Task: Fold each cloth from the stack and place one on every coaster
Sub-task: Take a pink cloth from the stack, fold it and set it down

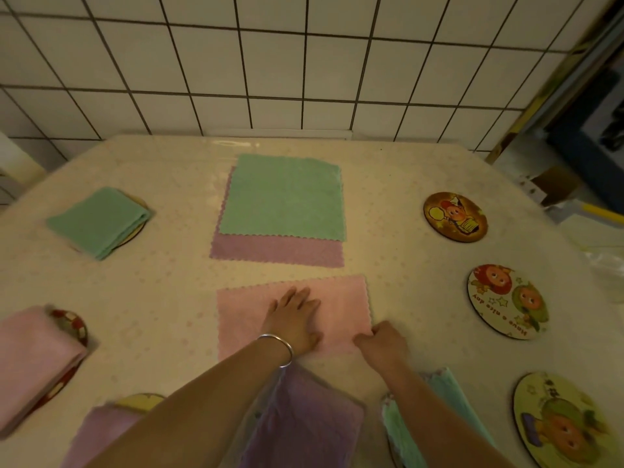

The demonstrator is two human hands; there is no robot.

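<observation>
The pink cloth [293, 315] lies near the middle of the table [169, 298], just nearer than the stack [283, 204]. The left hand [293, 319] presses it flat, fingers straight, while the right hand [383, 341] pinches its near right edge. It looks light, soft and limp, so it is best lifted by a corner or edge.

Stack [280, 211] behind cloth [341, 309]; covered coasters [133, 228] left, bare coasters [455, 217] right.

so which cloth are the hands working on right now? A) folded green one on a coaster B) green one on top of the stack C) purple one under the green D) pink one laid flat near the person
D: the left hand lies flat on the pink cloth while the right hand grips its near right edge; the green cloth on the stack is untouched.
</observation>
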